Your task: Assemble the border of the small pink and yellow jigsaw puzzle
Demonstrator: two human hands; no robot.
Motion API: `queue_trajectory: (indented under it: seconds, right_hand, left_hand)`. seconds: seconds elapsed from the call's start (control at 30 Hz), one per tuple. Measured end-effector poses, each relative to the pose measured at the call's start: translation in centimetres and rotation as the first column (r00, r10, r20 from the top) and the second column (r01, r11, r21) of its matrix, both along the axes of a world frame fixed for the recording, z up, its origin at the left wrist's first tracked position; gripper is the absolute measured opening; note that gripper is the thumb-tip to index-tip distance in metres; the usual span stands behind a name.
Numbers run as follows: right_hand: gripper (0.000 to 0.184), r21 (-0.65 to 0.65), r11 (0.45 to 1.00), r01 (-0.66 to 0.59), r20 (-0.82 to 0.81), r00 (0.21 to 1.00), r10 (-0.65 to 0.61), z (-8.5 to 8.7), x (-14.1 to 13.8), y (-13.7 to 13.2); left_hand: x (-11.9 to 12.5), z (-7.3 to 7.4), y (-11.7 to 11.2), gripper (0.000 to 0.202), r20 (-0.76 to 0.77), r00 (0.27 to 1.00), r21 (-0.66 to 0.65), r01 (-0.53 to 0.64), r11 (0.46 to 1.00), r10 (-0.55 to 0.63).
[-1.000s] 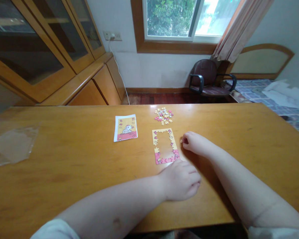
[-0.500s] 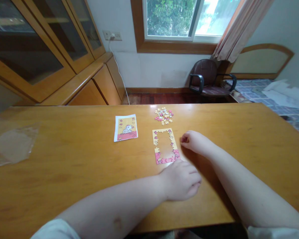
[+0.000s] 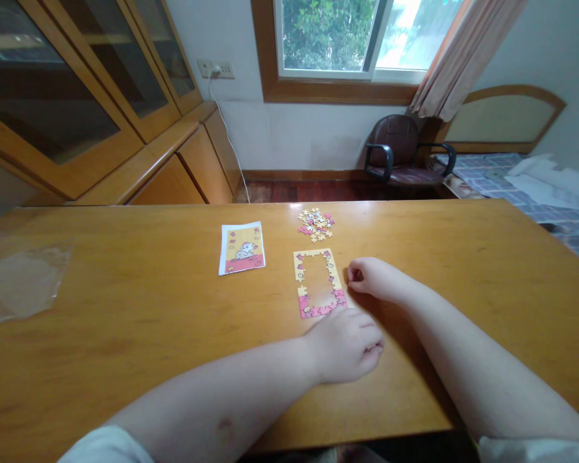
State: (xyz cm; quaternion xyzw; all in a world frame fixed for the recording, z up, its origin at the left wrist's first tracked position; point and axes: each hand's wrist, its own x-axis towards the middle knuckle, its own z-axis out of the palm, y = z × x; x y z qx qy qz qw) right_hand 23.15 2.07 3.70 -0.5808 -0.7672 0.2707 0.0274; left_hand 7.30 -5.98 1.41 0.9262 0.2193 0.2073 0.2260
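Observation:
A small jigsaw frame [image 3: 318, 283], yellow above and pink below with a bare middle, lies flat on the wooden table [image 3: 139, 302]. My right hand [image 3: 369, 278] rests just right of the frame, fingers curled in a loose fist; what it holds, if anything, is hidden. My left hand [image 3: 347, 345] lies on the table just below the frame's bottom edge, its fingers curled under. A pile of loose puzzle pieces [image 3: 316, 224] sits beyond the frame. A picture card [image 3: 242, 247] showing a white animal on yellow and pink lies left of the frame.
A clear plastic bag [image 3: 22, 283] lies at the table's far left. Wooden cabinets with glass doors [image 3: 77, 96] stand behind on the left. A dark office chair [image 3: 398, 151] stands under the window beyond the table, and a bed [image 3: 535, 186] is at the right.
My right hand has shifted slightly left, closer to the frame's right edge, and the small piece seen at its fingertips a second ago no longer shows. My left hand curled a little more.

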Motion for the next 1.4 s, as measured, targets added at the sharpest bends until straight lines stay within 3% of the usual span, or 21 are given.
queue_trajectory:
  seconds: [0.33,0.53,0.8,0.9,0.97,1.03,1.07,1.17,1.23,1.3,1.4]
  right_hand:
    - [0.013,0.140,0.989,0.052,0.069,0.996,-0.062,-0.6,0.7,0.1]
    - [0.009,0.061,0.996,0.068,0.121,0.990,-0.075,-0.4,0.5,0.0]
    - [0.009,-0.032,0.999,0.021,0.060,0.998,-0.019,0.6,-0.3,-0.5]
    - [0.009,-0.016,1.000,0.001,0.039,0.999,0.000,0.6,-0.1,-0.6]
    - [0.008,-0.007,1.000,-0.004,-0.018,1.000,0.004,0.5,0.1,-0.5]
    - [0.005,0.026,0.999,0.047,-0.144,0.989,-0.043,0.3,0.3,-0.3]
    - [0.005,0.044,0.995,0.093,-0.233,0.969,-0.080,0.2,0.4,-0.2]
    - [0.015,0.021,0.978,0.209,-0.537,0.827,-0.165,-0.2,0.3,0.0]
    - [0.022,-0.055,0.974,0.222,-0.680,0.706,-0.199,-0.3,-0.1,-0.1]
    - [0.027,-0.128,0.968,0.215,-0.743,0.626,-0.237,-0.2,-0.6,-0.2]
    - [0.030,-0.192,0.961,0.199,-0.756,0.595,-0.274,0.0,-1.3,-0.5]
  left_hand:
    - [0.0,0.3,0.0,0.015,-0.010,1.000,-0.020,-0.001,1.000,0.001]
    - [0.0,0.2,0.1,0.011,-0.011,1.000,-0.011,0.002,1.000,-0.002]
    - [0.0,0.1,0.1,0.013,-0.011,1.000,-0.033,0.006,0.999,-0.007]
    - [0.0,0.1,0.0,0.013,0.039,0.999,-0.091,-0.026,0.996,0.030]
    - [-0.1,0.2,0.2,0.012,0.102,0.987,-0.192,-0.101,0.976,0.122]
    - [-0.2,0.4,0.7,0.012,0.178,0.932,-0.353,-0.239,0.905,0.315]
    - [-0.3,0.5,1.0,0.015,0.210,0.872,-0.448,-0.316,0.836,0.442]
    - [-0.4,0.4,2.5,0.018,0.212,0.644,-0.729,-0.397,0.558,0.735]
    - [-0.4,0.2,3.3,0.016,0.169,0.563,-0.836,-0.353,0.420,0.809]
    - [-0.3,0.0,3.9,0.014,0.169,0.531,-0.897,-0.266,0.353,0.830]
    - [-0.3,-0.2,4.1,0.018,0.205,0.522,-0.924,-0.175,0.340,0.828]
